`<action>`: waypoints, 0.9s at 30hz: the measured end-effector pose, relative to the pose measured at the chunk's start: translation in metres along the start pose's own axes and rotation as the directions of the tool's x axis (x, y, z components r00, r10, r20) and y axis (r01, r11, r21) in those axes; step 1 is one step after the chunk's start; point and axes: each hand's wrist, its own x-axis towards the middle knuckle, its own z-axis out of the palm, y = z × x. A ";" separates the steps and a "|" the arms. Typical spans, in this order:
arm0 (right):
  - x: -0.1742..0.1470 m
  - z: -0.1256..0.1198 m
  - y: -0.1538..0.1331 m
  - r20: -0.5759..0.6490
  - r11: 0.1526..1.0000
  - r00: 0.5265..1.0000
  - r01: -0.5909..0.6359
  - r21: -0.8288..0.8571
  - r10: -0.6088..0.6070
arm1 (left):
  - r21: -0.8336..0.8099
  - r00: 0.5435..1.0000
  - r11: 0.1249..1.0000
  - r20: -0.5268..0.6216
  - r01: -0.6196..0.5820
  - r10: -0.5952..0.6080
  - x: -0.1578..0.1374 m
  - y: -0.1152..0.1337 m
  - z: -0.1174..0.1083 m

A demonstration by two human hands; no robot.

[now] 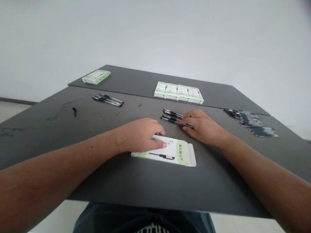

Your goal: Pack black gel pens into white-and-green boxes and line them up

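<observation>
A white and green pen box [178,155] lies flat in front of me, its open flap toward the right. My left hand [144,136] grips it, thumb on the top face and fingers curled at the far edge. Just beyond the box, my right hand [200,126] has its fingers closed over several black gel pens [171,117] lying on the table. Their capped ends point left, and the other ends are mostly hidden under the hand.
Several closed pen boxes [178,91] stand in a row at the back, and more boxes [96,77] sit far left. Loose pens [108,99] lie left, with a small black cap-like piece [74,111] nearby. Many pens [250,122] are spread at the right of the dark table [150,184].
</observation>
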 end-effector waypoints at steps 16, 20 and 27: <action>0.000 0.007 -0.004 0.022 0.995 1.000 -0.011 -0.103 0.013 | 0.056 0.975 0.974 0.058 -0.218 0.215 -0.010 0.011 0.006; -0.002 0.003 -0.004 0.066 0.992 0.996 -0.054 -0.116 0.062 | 0.081 0.973 0.972 0.083 -0.220 0.214 -0.010 0.012 0.006; 0.002 0.006 -0.011 0.048 0.993 0.998 -0.044 -0.108 0.049 | 0.079 0.971 0.969 0.071 -0.233 0.227 -0.009 0.011 0.007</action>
